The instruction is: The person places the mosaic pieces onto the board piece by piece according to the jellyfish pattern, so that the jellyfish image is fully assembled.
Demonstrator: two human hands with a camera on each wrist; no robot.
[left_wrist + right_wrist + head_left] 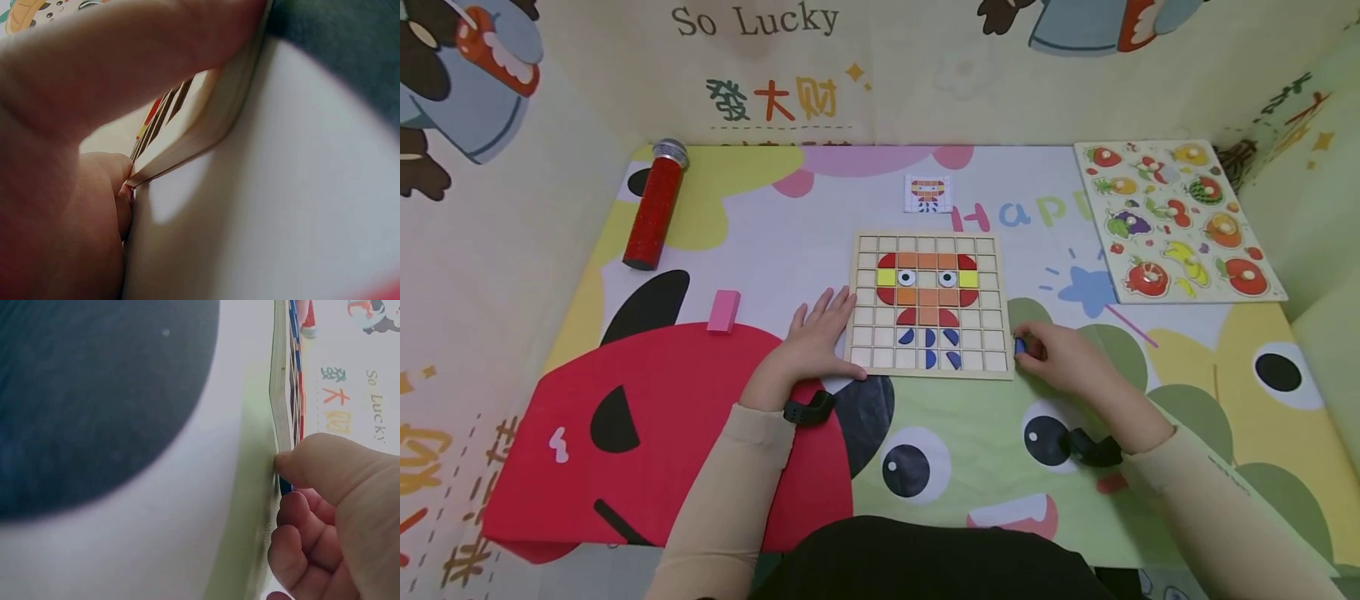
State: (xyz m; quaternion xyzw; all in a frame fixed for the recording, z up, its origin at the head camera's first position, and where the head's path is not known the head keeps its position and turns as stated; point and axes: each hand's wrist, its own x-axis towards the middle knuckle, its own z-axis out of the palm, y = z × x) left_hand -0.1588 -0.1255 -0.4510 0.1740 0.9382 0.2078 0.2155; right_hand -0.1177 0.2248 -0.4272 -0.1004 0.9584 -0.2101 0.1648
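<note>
A wooden grid board (992, 317) lies in the middle of the mat, with red, orange, yellow and blue tiles forming a figure with two eyes. My left hand (816, 333) rests flat against the board's left edge, fingers straight. In the left wrist view my left hand (94, 81) lies over the board's edge (194, 137), thumb at the corner. My right hand (1052, 354) sits at the board's lower right corner and pinches a small blue tile (1019, 346). The right wrist view shows this blue tile (285, 485) between thumb and curled fingers (300, 544), right beside the board's edge (279, 394).
A red glitter tube (655, 204) stands at the back left, and a pink block (724, 311) lies left of the board. A small pattern card (928, 193) sits behind the board. A fruit peg puzzle (1176, 221) lies at the back right. Padded walls close in three sides.
</note>
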